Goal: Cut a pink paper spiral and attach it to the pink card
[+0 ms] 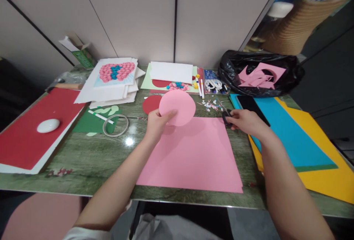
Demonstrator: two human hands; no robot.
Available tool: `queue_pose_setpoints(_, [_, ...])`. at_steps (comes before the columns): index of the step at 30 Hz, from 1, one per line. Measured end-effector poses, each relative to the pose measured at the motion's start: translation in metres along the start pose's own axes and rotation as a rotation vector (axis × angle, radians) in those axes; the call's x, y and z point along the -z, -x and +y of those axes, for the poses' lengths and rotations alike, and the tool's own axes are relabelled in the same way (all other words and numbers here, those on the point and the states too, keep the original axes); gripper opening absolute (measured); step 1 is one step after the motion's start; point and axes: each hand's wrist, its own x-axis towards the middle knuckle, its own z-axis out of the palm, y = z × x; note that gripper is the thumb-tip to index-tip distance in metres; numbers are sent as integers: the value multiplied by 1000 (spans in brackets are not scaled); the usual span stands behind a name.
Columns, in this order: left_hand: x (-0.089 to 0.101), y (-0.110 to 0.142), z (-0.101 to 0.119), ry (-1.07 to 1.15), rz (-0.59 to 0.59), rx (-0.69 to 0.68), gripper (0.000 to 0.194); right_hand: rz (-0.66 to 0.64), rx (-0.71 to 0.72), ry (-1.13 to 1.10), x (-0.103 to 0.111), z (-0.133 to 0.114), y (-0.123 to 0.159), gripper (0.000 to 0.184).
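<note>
A round pink paper disc (178, 107) is pinched between the thumb and fingers of my left hand (158, 122), held over the far edge of a large pink paper sheet (190, 158). My right hand (245, 120) has its fingers around the dark handles of a pair of scissors (226, 116), just right of the pink sheet. The blades point away toward small paper scraps (211, 105). Behind the disc, a red paper circle (151, 104) is partly covered.
At left lie red sheets (66, 109) with a white oval object (48, 125), and a tape roll (115, 125) on green paper. A black bag (229, 68) holds pink offcuts (261, 75). Blue (293, 133) and yellow sheets (326, 151) lie right, under a black phone-like slab (253, 109). Markers (199, 86) stand behind.
</note>
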Motion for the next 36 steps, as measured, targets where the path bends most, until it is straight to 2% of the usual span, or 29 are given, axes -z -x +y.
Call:
queue_pose_setpoints(1, [0,0,0,0,-16,27,34,-2,-38,148,1,5,-1,24])
queue_pose_setpoints(3, [0,0,-1,9,-54,58,36,1,-94,263,3,14,-3,20])
queue_pose_setpoints(8, [1,-3,-6,-37,-97,62,35,21,-152,357,3,24,-2,14])
queue_pose_setpoints(13, [3,-7,-8,-81,-129,89,36,15,-203,376,4,22,4,20])
queue_pose_setpoints(15, [4,-8,-9,-79,-145,94,35,108,-221,385,5,15,7,24])
queue_pose_setpoints(16, [4,-8,-9,-76,-157,101,35,196,-201,376,4,8,10,28])
queue_pose_setpoints(18, [3,-6,-9,-76,-187,116,34,391,-97,246,1,-10,15,37])
queue_pose_setpoints(19, [2,-4,-9,-83,-200,121,34,413,4,93,-2,-20,17,36])
queue_pose_setpoints(20, [1,-3,-8,-96,-212,126,34,361,119,-113,-7,-31,20,34])
queue_pose_setpoints(22, [-3,1,-8,-136,-239,139,34,119,273,-507,-19,-52,25,33])
queue_pose_setpoints(23, [-5,2,-7,-154,-256,145,34,33,292,-638,-25,-60,26,33])
queue_pose_setpoints(24, [-6,3,-7,-168,-277,148,34,19,288,-703,-30,-66,27,31])
queue_pose_setpoints(27, [-8,4,-7,-258,-340,101,33,29,228,-710,-40,-71,27,30])
queue_pose_setpoints(29, [-7,4,-5,-411,-388,30,32,74,192,-703,-41,-65,22,30])
queue_pose_setpoints(34, [0,15,5,-1079,-541,-120,37,248,122,-741,-36,-43,7,36])
queue_pose_setpoints(36, [1,21,8,-1240,-615,-127,43,269,123,-752,-35,-38,3,38])
